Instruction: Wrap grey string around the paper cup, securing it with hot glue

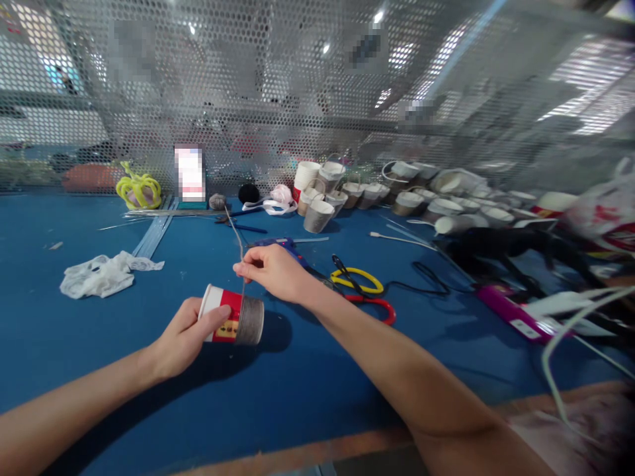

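My left hand [186, 336] grips a red and white paper cup [225, 314] lying on its side in the air above the table. Grey yarn [251, 322] is wound in close rows round the cup's right-hand part. Above the cup, my right hand [272, 270] pinches the grey strand [236, 231] between thumb and fingertips. That strand runs down to the wound part and up toward a small grey yarn ball [217, 201] at the back. Behind my right hand a blue glue gun [285, 246] is partly hidden.
Scissors with yellow and red handles [370, 311] lie right of my forearm. Several grey-wrapped cups [318, 216] stand along the mesh wall. A crumpled white plastic bag [99, 274], a lit phone [190, 173] and a yellow pumpkin-shaped piece [139, 192] are on the left. A purple power strip [516, 314] lies right.
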`<state>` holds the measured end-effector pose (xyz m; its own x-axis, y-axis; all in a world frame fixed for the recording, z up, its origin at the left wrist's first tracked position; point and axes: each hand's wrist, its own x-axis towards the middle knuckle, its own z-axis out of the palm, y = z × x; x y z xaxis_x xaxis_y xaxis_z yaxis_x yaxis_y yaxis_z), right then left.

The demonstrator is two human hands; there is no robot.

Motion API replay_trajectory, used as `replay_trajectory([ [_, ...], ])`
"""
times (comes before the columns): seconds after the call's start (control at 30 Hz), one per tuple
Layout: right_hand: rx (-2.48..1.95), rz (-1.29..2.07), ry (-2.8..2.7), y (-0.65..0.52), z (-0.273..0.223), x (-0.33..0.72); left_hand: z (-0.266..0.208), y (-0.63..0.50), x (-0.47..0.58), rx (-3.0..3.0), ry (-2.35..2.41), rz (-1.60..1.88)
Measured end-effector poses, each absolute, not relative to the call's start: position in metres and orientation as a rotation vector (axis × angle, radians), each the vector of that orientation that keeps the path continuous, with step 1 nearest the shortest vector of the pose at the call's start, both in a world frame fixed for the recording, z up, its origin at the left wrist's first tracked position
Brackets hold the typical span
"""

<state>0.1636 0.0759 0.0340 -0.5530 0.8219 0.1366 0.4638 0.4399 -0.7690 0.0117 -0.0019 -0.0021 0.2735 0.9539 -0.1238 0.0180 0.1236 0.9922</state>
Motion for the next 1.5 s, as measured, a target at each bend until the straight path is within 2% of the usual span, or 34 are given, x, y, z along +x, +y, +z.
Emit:
replay_trajectory([
  [0.5,-1.155,0.864,-2.382,0.071,0.031,0.158,-0.002,-0.005,0.009,1.584,1.107,0.986],
  [1.13,-1.158,0.876,-2.377,0.067,0.033,0.155,-0.003,-0.004,0.007,1.647,1.153,1.012],
  [1.5,-1.133,0.924,-2.374,0.068,0.03,0.155,0.001,-0.005,0.005,2.001,1.117,0.936],
])
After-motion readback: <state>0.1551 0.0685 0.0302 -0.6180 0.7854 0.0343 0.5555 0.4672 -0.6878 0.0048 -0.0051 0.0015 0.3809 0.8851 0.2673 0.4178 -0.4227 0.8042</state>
